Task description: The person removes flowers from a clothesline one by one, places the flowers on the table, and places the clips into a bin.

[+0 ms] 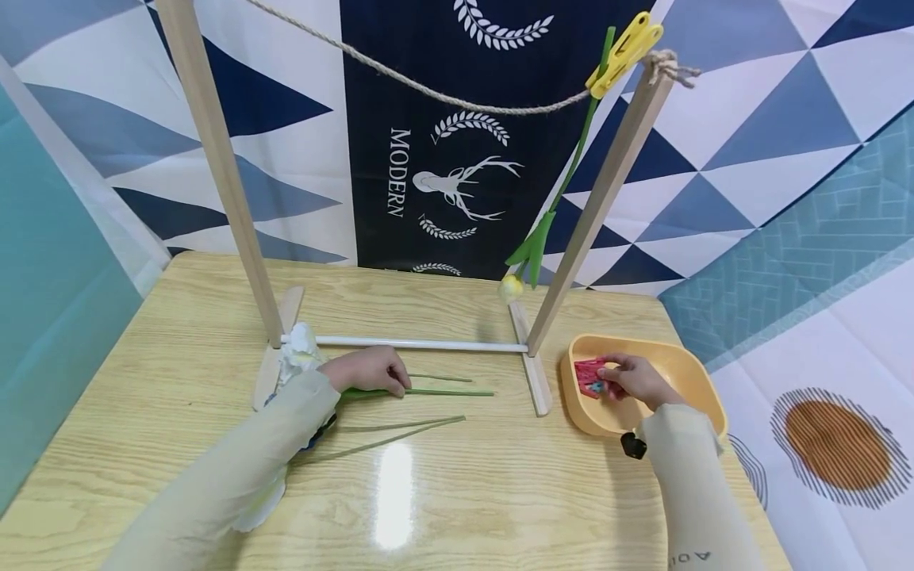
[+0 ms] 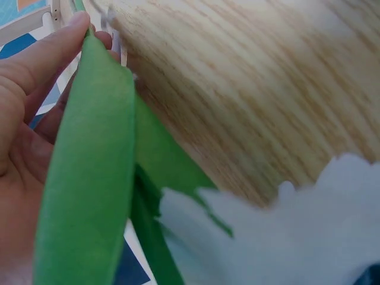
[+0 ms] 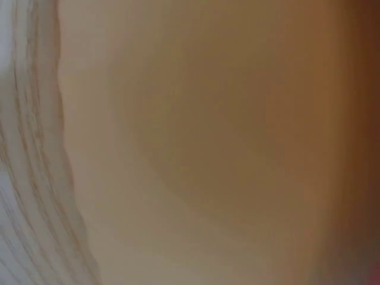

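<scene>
My left hand [image 1: 373,370] pinches the green stem [image 1: 450,392] of a flower just above the table. In the left wrist view its broad green leaf [image 2: 89,148] runs along the palm, near white petals [image 2: 297,231]. Over at the right, my right hand [image 1: 639,381] reaches into a yellow basin [image 1: 646,342], thumb and finger pinching a red clothespin [image 1: 589,370] among several others. A small blue-green piece [image 1: 595,386] lies by them. Only a blurred basin wall [image 3: 208,148] fills most of the right wrist view.
A wooden frame with two posts [image 1: 603,194] carries a sagging rope [image 1: 457,101]. From its right end a yellow clothespin [image 1: 624,55] holds a hanging yellow tulip [image 1: 510,287]. A white bar [image 1: 421,343] joins the feet. More stems [image 1: 407,428] lie near my left forearm.
</scene>
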`<state>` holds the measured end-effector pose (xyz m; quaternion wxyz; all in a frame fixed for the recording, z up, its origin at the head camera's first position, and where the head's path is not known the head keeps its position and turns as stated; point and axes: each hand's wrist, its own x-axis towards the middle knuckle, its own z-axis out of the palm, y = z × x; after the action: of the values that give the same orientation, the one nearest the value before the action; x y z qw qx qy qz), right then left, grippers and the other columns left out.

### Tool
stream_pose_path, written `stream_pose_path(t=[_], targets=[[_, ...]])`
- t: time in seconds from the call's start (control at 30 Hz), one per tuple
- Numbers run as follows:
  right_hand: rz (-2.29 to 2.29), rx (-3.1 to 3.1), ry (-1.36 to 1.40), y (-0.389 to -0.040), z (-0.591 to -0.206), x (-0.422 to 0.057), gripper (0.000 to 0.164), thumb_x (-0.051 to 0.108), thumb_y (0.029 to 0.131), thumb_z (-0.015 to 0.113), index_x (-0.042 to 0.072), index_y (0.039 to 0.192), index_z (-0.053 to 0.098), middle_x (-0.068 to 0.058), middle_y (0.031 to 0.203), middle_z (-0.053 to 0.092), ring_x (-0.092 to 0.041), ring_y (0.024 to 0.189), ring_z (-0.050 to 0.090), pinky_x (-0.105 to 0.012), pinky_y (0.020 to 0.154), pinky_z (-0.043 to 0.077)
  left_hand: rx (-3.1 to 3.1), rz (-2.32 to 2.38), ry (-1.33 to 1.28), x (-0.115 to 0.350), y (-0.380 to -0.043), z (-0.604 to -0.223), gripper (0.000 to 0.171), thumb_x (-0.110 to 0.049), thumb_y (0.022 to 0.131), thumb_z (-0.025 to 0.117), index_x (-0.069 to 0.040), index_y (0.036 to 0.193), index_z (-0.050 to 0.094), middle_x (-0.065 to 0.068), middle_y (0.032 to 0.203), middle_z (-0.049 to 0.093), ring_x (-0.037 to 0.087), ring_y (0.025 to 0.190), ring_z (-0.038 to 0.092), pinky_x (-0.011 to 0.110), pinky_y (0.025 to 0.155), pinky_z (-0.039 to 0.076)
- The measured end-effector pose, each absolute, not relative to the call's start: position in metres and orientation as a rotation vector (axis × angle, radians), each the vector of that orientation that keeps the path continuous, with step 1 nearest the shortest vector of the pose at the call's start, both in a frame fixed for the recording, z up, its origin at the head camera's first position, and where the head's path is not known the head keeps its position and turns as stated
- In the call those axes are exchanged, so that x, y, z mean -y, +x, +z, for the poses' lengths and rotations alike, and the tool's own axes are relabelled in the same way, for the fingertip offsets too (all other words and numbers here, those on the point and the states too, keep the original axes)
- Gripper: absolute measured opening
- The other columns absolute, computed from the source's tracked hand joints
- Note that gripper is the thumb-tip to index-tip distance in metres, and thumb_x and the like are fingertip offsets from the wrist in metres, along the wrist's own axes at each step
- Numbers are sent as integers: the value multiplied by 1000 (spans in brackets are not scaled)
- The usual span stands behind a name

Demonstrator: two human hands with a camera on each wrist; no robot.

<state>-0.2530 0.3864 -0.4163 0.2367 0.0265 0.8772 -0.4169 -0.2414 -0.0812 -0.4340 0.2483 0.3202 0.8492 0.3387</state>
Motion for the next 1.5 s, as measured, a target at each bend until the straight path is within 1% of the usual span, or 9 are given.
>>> stream_pose_path(t=[0.23,0.47,0.63,0.9,1.2,1.37,1.5], targets=[[-1107,-2436,84,-253,-421,-384,45,11,99,43,-15,133,32,4,61,56,-6,53,53,-23,53,47,-2337,952,875,82,-241,-436,8,-10,83,70,-7,88,75,4,88,73,1,73,59,19,68,49],[-1065,-2426,114,-254,-422,-380,47,13,99,41,-12,138,29,3,63,55,-8,54,52,-23,53,47,-2337,965,892,83,-239,-439,9,-9,84,69,-5,88,75,4,87,73,0,71,58,18,67,48],[-1043,-2438,120,-254,-423,-380,49,13,99,42,-13,138,27,2,62,55,-8,53,52,-23,53,47,-2333,984,906,84,-238,-439,10,-8,84,68,-3,89,75,5,86,73,-1,69,57,17,65,48],[-1008,-2458,135,-253,-423,-380,53,16,99,44,-13,140,26,2,65,55,-9,56,52,-24,54,47,-2331,1032,874,85,-235,-441,12,-10,85,67,-4,93,74,5,90,72,1,73,58,18,67,49],[-1000,-2483,148,-245,-424,-382,54,17,99,43,-14,140,25,1,66,55,-10,58,52,-25,55,46,-2320,1099,817,86,-230,-446,12,-14,86,67,-7,93,74,3,91,71,3,78,60,20,72,50],[-971,-2501,161,-242,-420,-382,56,20,99,44,-12,141,25,-2,70,56,-12,62,53,-26,58,46,-2324,1150,824,88,-228,-448,12,-14,86,67,-6,92,74,4,89,72,3,77,61,19,71,50],[-971,-2513,160,-240,-418,-382,55,20,99,44,-13,140,26,-4,71,57,-12,61,53,-27,58,47,-2337,1177,812,88,-225,-448,12,-13,86,67,-4,91,74,5,88,72,3,76,61,18,70,49]])
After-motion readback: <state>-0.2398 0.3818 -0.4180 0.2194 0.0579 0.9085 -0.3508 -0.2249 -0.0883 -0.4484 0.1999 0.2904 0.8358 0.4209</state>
